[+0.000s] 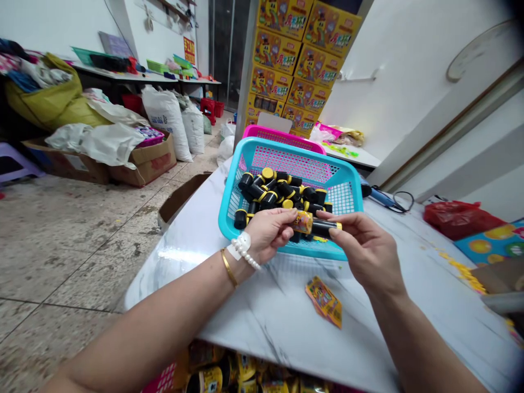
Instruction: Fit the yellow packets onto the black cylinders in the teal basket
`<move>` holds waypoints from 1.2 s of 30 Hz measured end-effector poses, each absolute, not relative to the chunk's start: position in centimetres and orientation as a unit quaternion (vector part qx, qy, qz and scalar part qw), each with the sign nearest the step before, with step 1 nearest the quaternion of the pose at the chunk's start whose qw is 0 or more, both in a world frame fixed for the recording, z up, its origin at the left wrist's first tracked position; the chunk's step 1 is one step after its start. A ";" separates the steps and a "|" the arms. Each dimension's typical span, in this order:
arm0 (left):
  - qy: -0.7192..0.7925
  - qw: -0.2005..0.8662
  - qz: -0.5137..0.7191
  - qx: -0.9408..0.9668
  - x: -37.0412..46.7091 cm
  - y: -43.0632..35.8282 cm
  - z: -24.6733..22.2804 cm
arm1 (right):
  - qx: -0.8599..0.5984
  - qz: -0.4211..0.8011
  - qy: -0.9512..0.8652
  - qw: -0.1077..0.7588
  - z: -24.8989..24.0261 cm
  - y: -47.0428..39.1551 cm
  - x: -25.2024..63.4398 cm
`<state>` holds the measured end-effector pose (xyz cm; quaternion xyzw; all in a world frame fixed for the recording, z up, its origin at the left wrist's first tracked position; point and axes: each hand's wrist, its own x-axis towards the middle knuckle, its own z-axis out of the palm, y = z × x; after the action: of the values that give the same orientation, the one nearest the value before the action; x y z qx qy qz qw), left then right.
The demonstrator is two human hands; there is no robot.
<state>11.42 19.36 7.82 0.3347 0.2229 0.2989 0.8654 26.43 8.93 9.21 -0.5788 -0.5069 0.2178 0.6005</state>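
Between my two hands, over the near rim of a blue plastic basket [224, 210], is a small black bottle [322, 228] with a yellow end. My right hand [370, 251] pinches the bottle near that yellow end. In the fingers of my left hand [266, 232] is a yellow printed sleeve [303, 222], which meets the bottle's other end; I cannot tell how far it goes over it. Many similar black bottles [268, 199] with yellow caps lie jumbled in the basket. A small pile of flat printed sleeves [323, 301] rests on the white table [262, 305] below my hands.
Behind the blue basket stands a pink basket [282, 134], then stacked yellow cartons [309, 65]. Below the table's front edge are several yellow-wrapped bottles [210, 379]. At right lie a blue-handled tool [385, 197], a red bag [454, 218] and yellow bits [462, 270].
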 end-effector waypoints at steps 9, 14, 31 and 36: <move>0.211 0.866 0.293 0.345 11.5 19.2 7.7 | -0.562 0.308 -0.427 0.638 8.0 9.9 27.4; 0.215 0.873 0.283 0.334 11.5 19.3 7.6 | -0.592 0.158 -0.504 0.608 7.9 9.4 26.6; 0.265 0.742 0.363 0.498 11.5 18.6 7.4 | -0.536 0.139 -0.534 0.638 8.6 8.8 27.4; 0.145 0.770 0.240 0.574 10.9 18.9 7.6 | -0.534 0.172 -0.569 0.602 8.0 7.7 26.8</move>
<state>10.87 18.95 7.61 0.5736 0.1452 0.2395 0.7698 26.81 7.70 7.99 -0.5336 -0.5686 0.1724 0.6019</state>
